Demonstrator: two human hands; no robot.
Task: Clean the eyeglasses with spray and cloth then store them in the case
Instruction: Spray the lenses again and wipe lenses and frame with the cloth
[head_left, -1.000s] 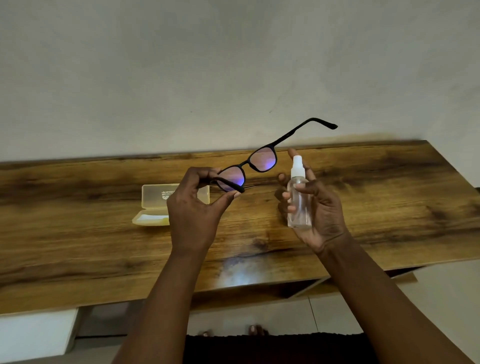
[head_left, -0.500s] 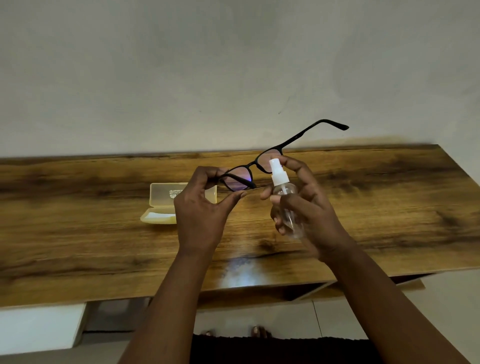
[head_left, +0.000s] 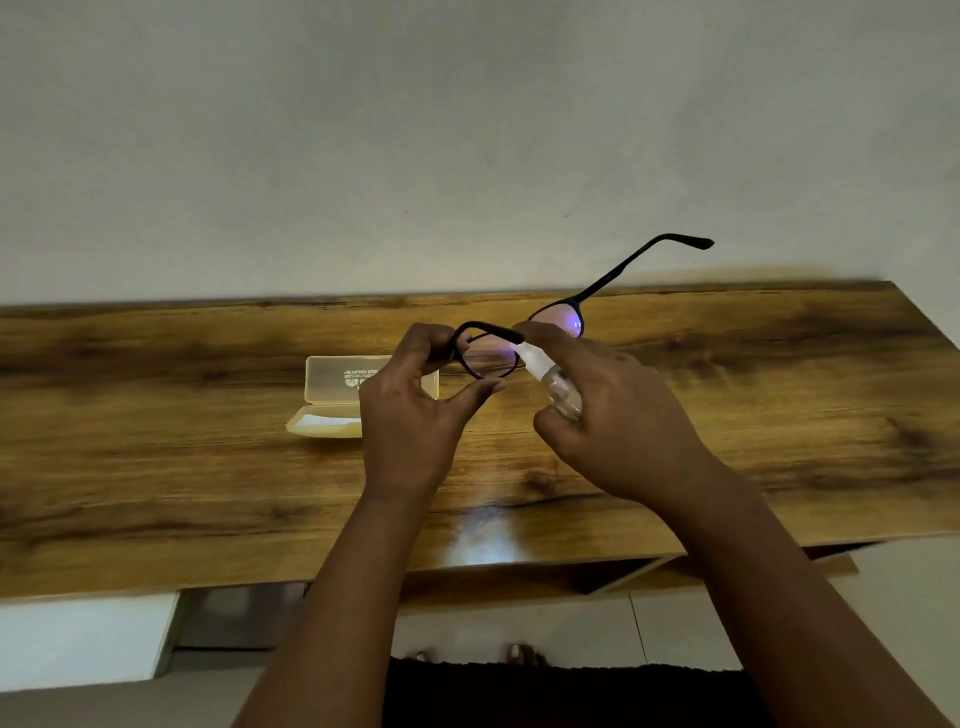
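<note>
A: In the head view, what does the left hand (head_left: 410, 415) have?

B: It holds the eyeglasses (head_left: 519, 343), black-framed, above the tabletop (head_left: 779, 389). Its fingers (head_left: 431, 338) are curled round the frame's left end, where one temple is folded across, and the thumb stretches out beneath the nearer lens.

A: And the other temple?

B: It is unfolded, and it points up and to the right, past the tabletop's far edge and in front of the pale wall (head_left: 467, 130).

A: The right hand (head_left: 618, 421)?

B: It grips a small clear spray bottle (head_left: 553, 382), fingers wrapped round the body. The bottle is tilted, its white nozzle aimed up and left, just beside the nearer lens. One finger lies over the top of the nozzle; whether it is pressing down cannot be told.

A: Where is the case (head_left: 343, 397)?

B: On the tabletop, behind and left of the left hand, partly hidden by it. It is a pale yellow, translucent box, open, with its lid standing upright and dark print on the lid. Something pale lies inside the tray; what it is cannot be told.

A: Anything else?

B: The far lens shows a violet glint, and a patch of light reflects off the tabletop's near edge.
</note>
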